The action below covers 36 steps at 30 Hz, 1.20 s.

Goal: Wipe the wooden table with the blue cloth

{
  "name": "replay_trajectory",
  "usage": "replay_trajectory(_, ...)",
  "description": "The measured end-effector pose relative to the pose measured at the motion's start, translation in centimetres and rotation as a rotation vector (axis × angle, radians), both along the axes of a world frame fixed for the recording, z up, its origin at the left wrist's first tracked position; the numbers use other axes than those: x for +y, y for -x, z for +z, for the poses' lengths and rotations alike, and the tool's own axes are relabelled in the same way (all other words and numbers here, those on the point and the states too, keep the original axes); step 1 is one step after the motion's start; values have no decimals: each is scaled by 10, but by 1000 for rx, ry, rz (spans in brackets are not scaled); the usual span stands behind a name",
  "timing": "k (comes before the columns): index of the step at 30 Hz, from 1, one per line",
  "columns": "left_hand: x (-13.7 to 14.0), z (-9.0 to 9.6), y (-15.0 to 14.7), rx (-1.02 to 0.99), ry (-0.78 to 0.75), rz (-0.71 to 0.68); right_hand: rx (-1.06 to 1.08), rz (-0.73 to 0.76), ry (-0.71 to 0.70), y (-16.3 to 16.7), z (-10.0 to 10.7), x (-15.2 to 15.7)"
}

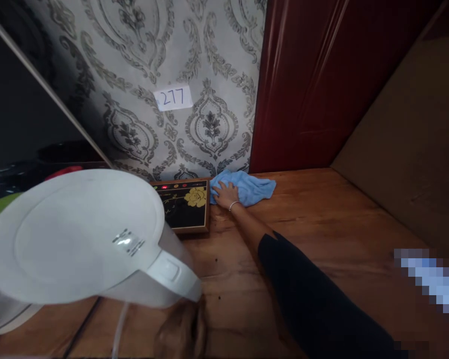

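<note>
My right hand (226, 195), with a bracelet at the wrist and a dark sleeve, lies on a crumpled light blue cloth (254, 187) and presses it to the wooden surface at the foot of the wall. Its fingers are spread over the cloth, beside the edge of a black induction cooker (179, 209) with a gold flower. At the bottom, my left hand (181, 331) is dark and blurred, its fingers curled under the handle of a large white lidded jug (86, 234). The handle hides part of that grip. The jug covers the cooker's left part.
The wooden countertop (314, 219) runs to a dark red panel (295, 89) and a brown side wall (411, 149). A paper marked 277 (173, 97) is on the patterned wallpaper. Green (3, 205) and red items stand behind the jug. A cord (82, 324) lies below it.
</note>
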<state>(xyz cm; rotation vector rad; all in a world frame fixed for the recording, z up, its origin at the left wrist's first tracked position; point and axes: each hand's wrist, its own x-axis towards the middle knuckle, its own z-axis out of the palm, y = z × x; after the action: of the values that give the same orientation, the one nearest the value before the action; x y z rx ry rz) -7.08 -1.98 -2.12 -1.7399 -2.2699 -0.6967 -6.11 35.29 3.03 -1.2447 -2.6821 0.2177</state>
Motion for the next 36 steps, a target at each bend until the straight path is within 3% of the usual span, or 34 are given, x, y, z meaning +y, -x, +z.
replay_trajectory(6, 12, 14, -7, 87, -45, 30, -46, 132, -39, -23, 1, -50)
replay_trajectory(26, 19, 36, -19, 14, 140, 158, 21, 349, 5, -133, 8, -235)
replay_trajectory(31, 20, 41, -20, -6, 211, 172, 52, 437, -4, -182, 3, -252)
replay_trajectory(36, 21, 43, -20, -20, 181, 171, 48, 418, -37, -233, 1, -239)
